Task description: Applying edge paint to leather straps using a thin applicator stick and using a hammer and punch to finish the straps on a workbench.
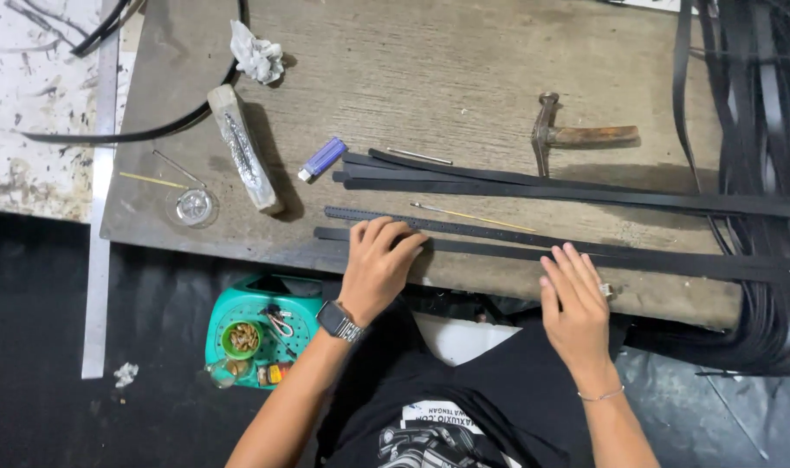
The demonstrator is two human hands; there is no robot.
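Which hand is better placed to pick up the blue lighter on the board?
Probably the left hand. It rests on the black strips just below the blue lighter; the right hand lies farther off.

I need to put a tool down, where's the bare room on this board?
Bare wood lies between the crumpled paper and the hammer; a smaller patch sits near the board's right front edge. The front is crowded: black straps run across, under the left hand and right hand.

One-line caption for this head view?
Both hands, left hand and right hand, press flat on long black leather strips across a worn wooden board.
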